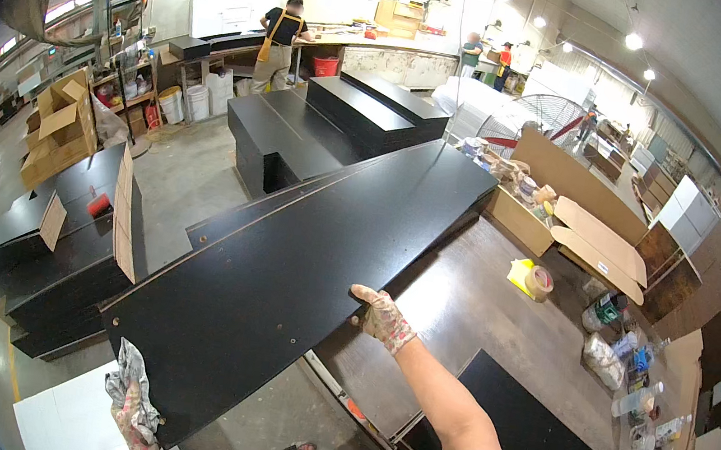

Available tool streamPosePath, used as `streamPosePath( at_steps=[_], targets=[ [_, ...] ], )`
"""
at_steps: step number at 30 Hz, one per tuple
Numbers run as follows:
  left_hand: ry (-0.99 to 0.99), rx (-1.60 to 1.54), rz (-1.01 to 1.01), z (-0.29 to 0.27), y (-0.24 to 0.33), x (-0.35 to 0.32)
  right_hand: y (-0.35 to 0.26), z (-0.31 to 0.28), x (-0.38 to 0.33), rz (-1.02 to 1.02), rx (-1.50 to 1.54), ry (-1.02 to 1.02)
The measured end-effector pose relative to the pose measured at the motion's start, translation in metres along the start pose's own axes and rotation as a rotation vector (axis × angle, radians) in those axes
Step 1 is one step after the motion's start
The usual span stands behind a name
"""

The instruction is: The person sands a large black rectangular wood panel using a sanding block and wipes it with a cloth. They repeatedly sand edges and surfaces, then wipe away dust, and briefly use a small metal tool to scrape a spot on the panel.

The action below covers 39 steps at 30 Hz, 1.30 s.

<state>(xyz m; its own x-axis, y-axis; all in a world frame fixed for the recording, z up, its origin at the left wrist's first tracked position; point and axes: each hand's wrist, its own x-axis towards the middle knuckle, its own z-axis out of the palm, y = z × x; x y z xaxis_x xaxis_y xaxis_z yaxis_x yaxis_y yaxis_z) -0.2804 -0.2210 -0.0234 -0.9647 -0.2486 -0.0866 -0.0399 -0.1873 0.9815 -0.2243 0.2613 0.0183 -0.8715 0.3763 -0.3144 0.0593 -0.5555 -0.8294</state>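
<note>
A long, flat, black laminated board panel [283, 260] is held up between two gloved hands, slanting from the near left corner away toward the far right, above a dark brown wooden worktable [460, 302].

At the left, the left hand [132, 400], in a patterned fabric glove, is closed around the panel's near corner; the fingers are wrapped under the edge, and how firm the hold is cannot be judged, since the glove fabric bunches over them. A slip could be caused here, because only the corner is taken and much of the panel's weight lies beyond it. Below this corner a white sheet [62, 418] is partly cut off by the picture's rim.

Further left, low stacks of black panels [70, 251] with a leaning brown cardboard sheet [123, 212] stand on the floor; these could be struck if the near end were swung.

At the middle, the right hand [382, 319] is clamped on the panel's right long edge, thumb on top, the fingers hidden underneath. Sagging or twisting of the long board could be brought on by so narrow a grip.

To the right, an open cardboard box [526, 215] lies just beside the panel's far end and could be knocked. The small bottles and packets along the table's right edge are too blurred to be told apart.
</note>
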Motion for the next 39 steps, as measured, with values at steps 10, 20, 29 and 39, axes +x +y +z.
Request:
streamPosePath(
  at_steps=[10, 20, 29, 39],
  targets=[
    [-0.212, -0.009, 0.157, 0.092, 0.009, 0.025, -0.024, -0.010, 0.036, -0.114, -0.110, 0.338],
    [-0.447, -0.028, -0.040, 0.148, 0.006, 0.059, -0.049, -0.046, 0.076, -0.166, -0.359, 0.430],
    [-0.538, 0.449, 0.135, 0.187, 0.014, 0.055, -0.066, -0.084, 0.111, -0.196, -0.411, 0.542],
    [-0.583, 0.633, 0.238, 0.205, 0.030, 0.050, -0.082, -0.082, 0.118, -0.124, -0.464, 0.671]
  ],
)
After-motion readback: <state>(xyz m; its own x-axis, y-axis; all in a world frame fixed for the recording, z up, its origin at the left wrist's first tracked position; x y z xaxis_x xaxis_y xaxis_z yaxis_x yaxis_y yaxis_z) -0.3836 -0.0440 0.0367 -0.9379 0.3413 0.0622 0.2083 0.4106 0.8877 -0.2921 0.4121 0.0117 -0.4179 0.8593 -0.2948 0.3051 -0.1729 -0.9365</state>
